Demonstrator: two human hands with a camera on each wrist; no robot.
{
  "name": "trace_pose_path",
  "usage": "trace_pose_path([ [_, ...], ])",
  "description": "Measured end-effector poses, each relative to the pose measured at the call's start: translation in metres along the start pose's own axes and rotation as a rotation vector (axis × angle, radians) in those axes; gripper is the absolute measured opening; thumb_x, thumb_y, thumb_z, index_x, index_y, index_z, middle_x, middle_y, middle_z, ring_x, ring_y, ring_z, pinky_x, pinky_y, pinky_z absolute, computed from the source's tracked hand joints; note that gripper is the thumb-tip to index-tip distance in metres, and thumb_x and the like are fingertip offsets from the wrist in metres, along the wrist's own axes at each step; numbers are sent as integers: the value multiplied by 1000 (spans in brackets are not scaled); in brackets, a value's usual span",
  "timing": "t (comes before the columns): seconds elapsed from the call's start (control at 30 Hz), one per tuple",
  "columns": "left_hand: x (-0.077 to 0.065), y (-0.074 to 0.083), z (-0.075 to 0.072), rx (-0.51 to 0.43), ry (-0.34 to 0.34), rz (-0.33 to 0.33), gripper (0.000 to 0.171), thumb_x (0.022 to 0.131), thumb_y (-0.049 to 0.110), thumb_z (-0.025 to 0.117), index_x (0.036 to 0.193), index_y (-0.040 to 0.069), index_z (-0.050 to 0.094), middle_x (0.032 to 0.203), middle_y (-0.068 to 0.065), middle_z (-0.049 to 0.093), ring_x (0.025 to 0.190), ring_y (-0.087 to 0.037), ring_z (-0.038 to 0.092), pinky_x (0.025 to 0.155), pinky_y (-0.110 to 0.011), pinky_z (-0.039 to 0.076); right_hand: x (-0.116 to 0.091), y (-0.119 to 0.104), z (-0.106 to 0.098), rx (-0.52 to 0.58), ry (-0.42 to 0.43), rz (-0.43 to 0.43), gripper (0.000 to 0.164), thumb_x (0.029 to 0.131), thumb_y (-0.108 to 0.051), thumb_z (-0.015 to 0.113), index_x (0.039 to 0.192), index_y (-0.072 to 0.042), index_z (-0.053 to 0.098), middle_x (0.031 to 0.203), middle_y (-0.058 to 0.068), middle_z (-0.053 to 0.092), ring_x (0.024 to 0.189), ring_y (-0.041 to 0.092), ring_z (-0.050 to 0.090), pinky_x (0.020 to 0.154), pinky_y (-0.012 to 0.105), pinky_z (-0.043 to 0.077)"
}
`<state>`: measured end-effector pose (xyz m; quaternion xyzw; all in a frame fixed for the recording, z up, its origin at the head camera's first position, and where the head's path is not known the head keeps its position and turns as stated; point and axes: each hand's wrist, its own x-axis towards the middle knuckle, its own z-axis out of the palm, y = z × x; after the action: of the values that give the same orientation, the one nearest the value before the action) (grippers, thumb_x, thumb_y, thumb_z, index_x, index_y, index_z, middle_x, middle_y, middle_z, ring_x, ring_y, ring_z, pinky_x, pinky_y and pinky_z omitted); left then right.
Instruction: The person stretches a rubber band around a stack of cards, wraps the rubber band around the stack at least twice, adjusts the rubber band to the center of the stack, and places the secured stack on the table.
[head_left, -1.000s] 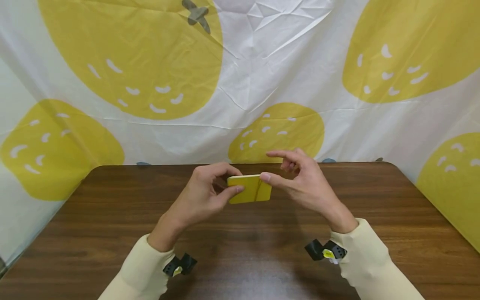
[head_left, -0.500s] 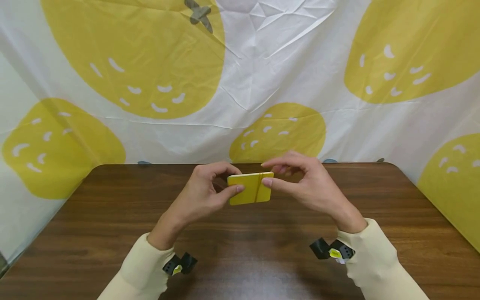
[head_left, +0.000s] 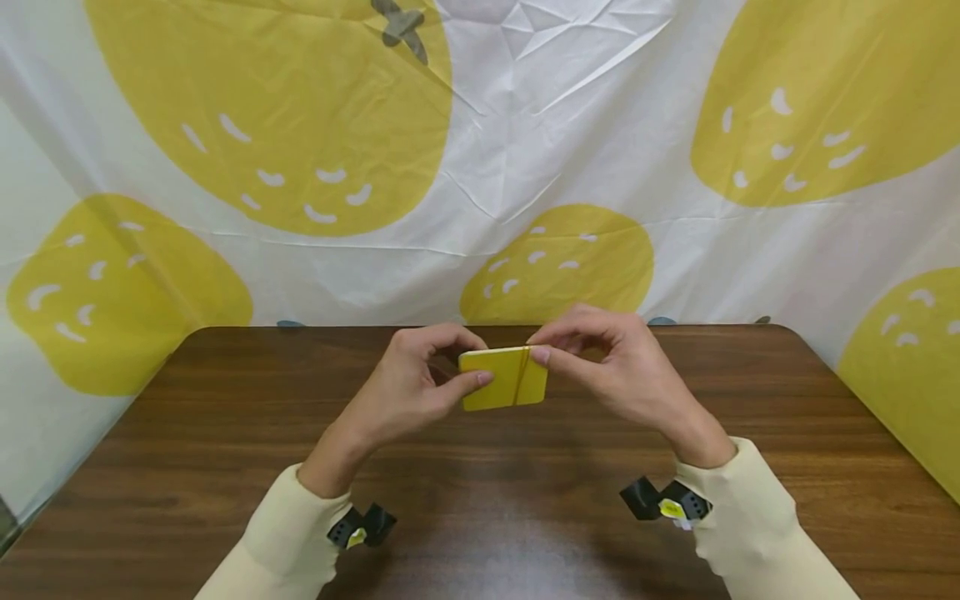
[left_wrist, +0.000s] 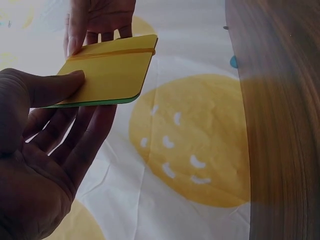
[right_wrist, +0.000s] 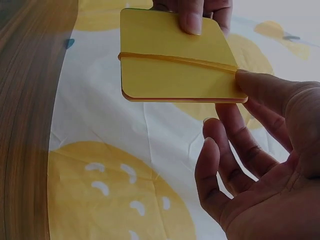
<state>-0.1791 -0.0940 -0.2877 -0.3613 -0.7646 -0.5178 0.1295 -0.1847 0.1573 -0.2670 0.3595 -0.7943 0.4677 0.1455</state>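
A small flat yellow card stack (head_left: 498, 392) with rounded corners is held up above the table, facing me. An orange rubber band (right_wrist: 172, 59) runs across it near its right end. My left hand (head_left: 408, 379) grips the left end, thumb on the front face and fingers behind. At the upper right corner, the thumb and index finger of my right hand (head_left: 630, 375) pinch at the band where it crosses the top edge. In the right wrist view that thumb's tip meets the band; the other fingers curve loosely below. A green layer shows along the edge in the left wrist view.
The brown wooden table (head_left: 465, 508) spreads beneath both hands. Behind it hangs a white cloth (head_left: 352, 283) printed with large yellow fruit shapes. Both wrists wear small black cameras over pale sleeves (head_left: 277, 533).
My right hand's raised index finger has come down toward the thumb, closing at the band on the stack's top edge. The left hand keeps its grip, nearly still.
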Motion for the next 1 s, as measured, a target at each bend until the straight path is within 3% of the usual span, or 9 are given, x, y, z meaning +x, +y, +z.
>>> trace_pose_path([
  [0.23,0,1,-2,-49,11,-56,12,87,4,79,97,2,73,86,-5,71,73,-17,67,66,-35,59,-1,1,1,-13,15,56,9,91,-7,77,95,-15,77,83,-5,68,74,16,63,67,27,52],
  [0.4,1,0,-4,-66,55,-109,10,88,4,79,96,3,74,88,-5,72,74,-19,68,68,-38,60,-1,2,2,-16,38,107,5,92,-10,76,96,-12,76,83,-3,69,74,17,62,67,27,53],
  [0.6,2,0,-5,-90,125,-97,8,88,1,77,96,1,76,90,-7,73,74,-18,68,68,-34,59,-1,3,3,-16,53,144,3,93,-12,76,96,-11,76,84,-1,70,75,18,62,66,28,52],
  [1.0,2,0,-5,-123,198,-49,7,85,-2,80,92,-2,79,86,-10,76,69,-19,69,64,-27,58,-1,2,4,12,47,158,4,93,-10,76,97,-9,75,85,1,71,75,18,63,65,25,50],
])
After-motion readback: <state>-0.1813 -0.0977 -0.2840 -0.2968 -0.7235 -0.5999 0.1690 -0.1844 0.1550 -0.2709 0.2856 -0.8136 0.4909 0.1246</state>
